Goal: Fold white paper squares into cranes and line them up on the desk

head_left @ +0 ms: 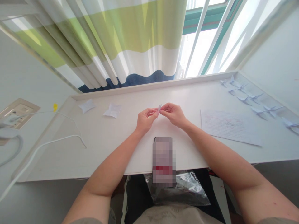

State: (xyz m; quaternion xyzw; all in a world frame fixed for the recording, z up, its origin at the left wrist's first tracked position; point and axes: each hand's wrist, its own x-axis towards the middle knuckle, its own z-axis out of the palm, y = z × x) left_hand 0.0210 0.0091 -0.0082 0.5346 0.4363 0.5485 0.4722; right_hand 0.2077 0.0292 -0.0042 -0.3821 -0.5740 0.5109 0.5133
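Both hands meet above the middle of the white desk (130, 149). Between them is a small piece of folded white paper (159, 107), its narrow edges pointing up. My left hand (146, 119) pinches it from the left, thumb toward me. From the other side my right hand (174, 114) grips it with thumb and fingers. The lower part of the paper is hidden by my fingers. Nearest on the left lies a creased paper sheet (112, 110), and beyond it another folded paper (87, 105).
A blurred-out phone (163, 161) lies at the desk's front edge, over a clear plastic bag (191, 188). To the right are a printed sheet (229, 126) and several folded paper shapes (245, 96). A white cable (53, 141) crosses the left side; a curtain (130, 37) hangs behind.
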